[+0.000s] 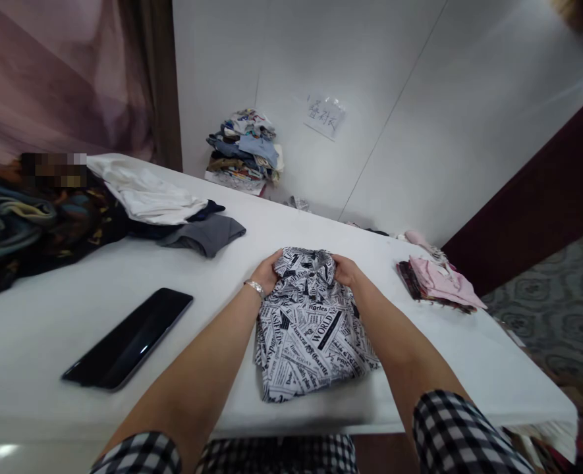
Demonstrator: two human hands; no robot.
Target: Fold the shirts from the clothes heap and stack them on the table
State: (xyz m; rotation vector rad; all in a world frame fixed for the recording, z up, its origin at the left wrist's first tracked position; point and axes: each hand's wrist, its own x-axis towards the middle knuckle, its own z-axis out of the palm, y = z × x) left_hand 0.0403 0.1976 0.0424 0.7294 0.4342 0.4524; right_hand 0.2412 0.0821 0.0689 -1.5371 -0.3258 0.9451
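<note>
A folded shirt [315, 342] with a black-and-white newspaper print lies in front of me on the white table, its collar at the far end. My left hand [268, 271] grips the collar's left side; a bracelet circles that wrist. On the opposite side, my right hand [345, 270] holds the collar's right edge. Both thumbs and fingers are closed on the cloth, and some fingertips are hidden behind or under it.
A black phone [130, 337] lies left on the white table [222, 303]. Rumpled clothes [74, 217] cover the far left, beside a grey garment [207, 235]. A folded pink garment [442, 280] tops a small pile at right. Stacked clothes [246, 148] stand near the wall.
</note>
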